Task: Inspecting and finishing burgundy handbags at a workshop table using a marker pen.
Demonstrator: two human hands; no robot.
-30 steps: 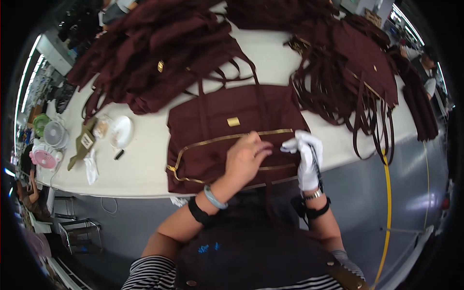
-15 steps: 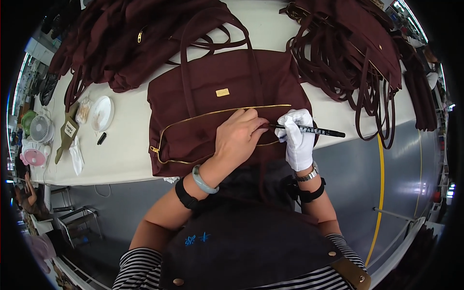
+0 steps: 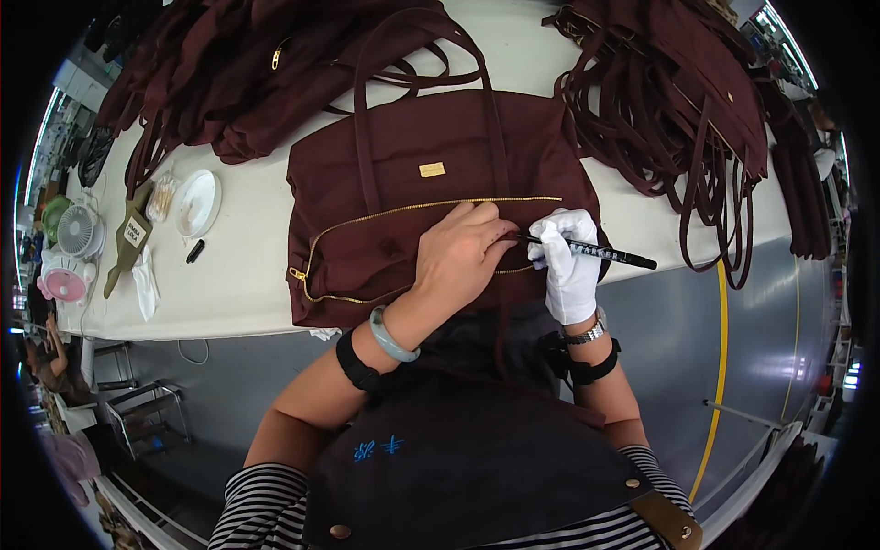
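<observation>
A dark maroon handbag (image 3: 339, 179) with two straps, a small gold plate and a gold zipper lies flat before me. Its zipped front pocket is unzipped, the gold teeth curving apart. My bare left hand (image 3: 463, 249) rests on the pocket, thumb and fingers closed on a bit of the maroon fabric. Just to its right, my white-gloved right hand (image 3: 570, 264) grips a black marker pen (image 3: 634, 260). The pen's tip points left, close to the pinched fabric; whether it touches I cannot tell.
Maroon bags are heaped at the back left (image 3: 220, 82) and back right (image 3: 660, 82), straps trailing. On the left of the cream table (image 3: 238, 284) are a white dish (image 3: 199, 203), a black pen cap (image 3: 195, 250), an olive strip (image 3: 128, 247) and small fans (image 3: 78, 234).
The whole scene has shifted slightly in view. Both hands keep nearly the same hold, left on the fabric and right on the marker pen.
</observation>
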